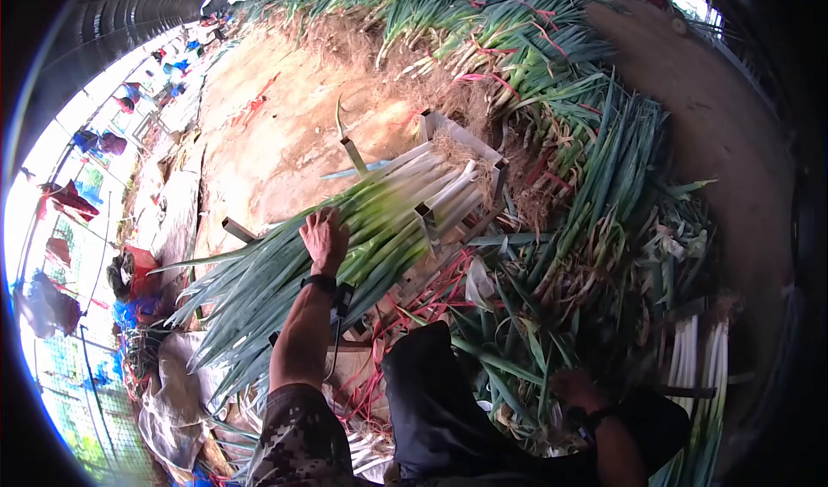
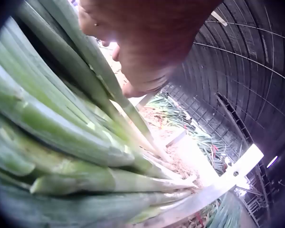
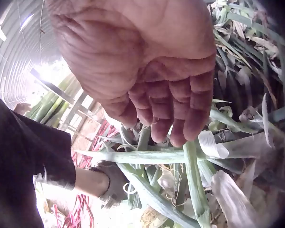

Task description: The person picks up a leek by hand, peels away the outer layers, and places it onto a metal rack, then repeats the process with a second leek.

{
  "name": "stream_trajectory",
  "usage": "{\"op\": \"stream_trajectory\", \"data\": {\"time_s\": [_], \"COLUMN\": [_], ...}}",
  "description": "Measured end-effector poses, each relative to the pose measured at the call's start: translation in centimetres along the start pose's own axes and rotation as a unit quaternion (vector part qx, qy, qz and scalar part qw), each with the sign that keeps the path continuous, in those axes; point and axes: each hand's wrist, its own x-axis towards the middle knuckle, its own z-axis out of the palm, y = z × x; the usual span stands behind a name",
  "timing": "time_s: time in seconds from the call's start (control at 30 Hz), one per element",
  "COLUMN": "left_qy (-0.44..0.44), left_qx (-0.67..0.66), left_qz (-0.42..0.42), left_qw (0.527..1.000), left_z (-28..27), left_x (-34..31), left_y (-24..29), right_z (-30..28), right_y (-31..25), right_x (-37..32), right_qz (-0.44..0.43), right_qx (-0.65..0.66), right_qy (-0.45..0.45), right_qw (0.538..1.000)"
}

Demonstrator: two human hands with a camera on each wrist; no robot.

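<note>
A bundle of long green onions (image 1: pixel 379 202) lies across a metal frame (image 1: pixel 461 133), white stems toward the frame's far end and green leaves spread to the left. My left hand (image 1: pixel 326 241) rests on top of the leaves with its fingers spread a little. In the left wrist view the left hand (image 2: pixel 133 42) is over the stalks (image 2: pixel 61 128). Low on the right, my right hand (image 1: pixel 576 390) is above a heap of loose leaves. The right wrist view shows the right hand (image 3: pixel 147 71) palm toward the camera, fingers loosely bent, nothing held, above leaf scraps (image 3: pixel 156 156).
Large piles of green onions (image 1: pixel 604 168) curve along the back and right. Red ties (image 1: pixel 366 392) lie on the ground near my knee. More white stems (image 1: pixel 684 353) rest on a support at the lower right. Hanging cloths and netting line the left side.
</note>
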Motion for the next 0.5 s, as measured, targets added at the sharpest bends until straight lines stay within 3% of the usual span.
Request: {"op": "stream_trajectory", "data": {"time_s": [0.17,0.27,0.3,0.33,0.37,0.4,0.43,0.5], "left_qy": [-0.047,-0.15,-0.187,-0.15,-0.067,-0.049,-0.112,-0.164], "left_qx": [-0.006,0.004,-0.012,-0.056,-0.08,-0.188,-0.275,-0.304], "left_qz": [-0.004,-0.075,-0.097,-0.104,-0.023,0.023,0.018,0.113], "left_qw": [0.999,0.986,0.977,0.982,0.994,0.981,0.955,0.932], "left_z": [1.1,-0.4,-1.0,-1.3,0.1,0.7,-2.8,-5.1], "left_x": [0.1,2.4,3.2,3.9,4.6,5.6,6.0,6.8], "left_y": [-2.2,-2.3,-1.3,-0.2,0.0,1.3,5.7,11.8], "right_z": [-0.3,0.8,0.6,-0.8,-2.2,-3.9,-5.6,-9.1], "right_y": [0.0,0.6,0.2,-0.9,-2.3,-3.6,-4.5,-6.0], "right_x": [0.0,-0.3,-0.1,0.1,-0.3,-0.5,-0.7,-1.0], "right_qz": [0.01,-0.016,0.012,0.048,0.052,0.055,0.063,0.063], "right_qx": [-0.035,0.045,0.001,-0.037,-0.017,0.002,0.039,0.093], "right_qy": [-0.039,0.027,-0.01,-0.049,-0.042,-0.033,-0.013,0.025], "right_qw": [0.999,0.999,1.0,0.997,0.998,0.998,0.997,0.993]}}
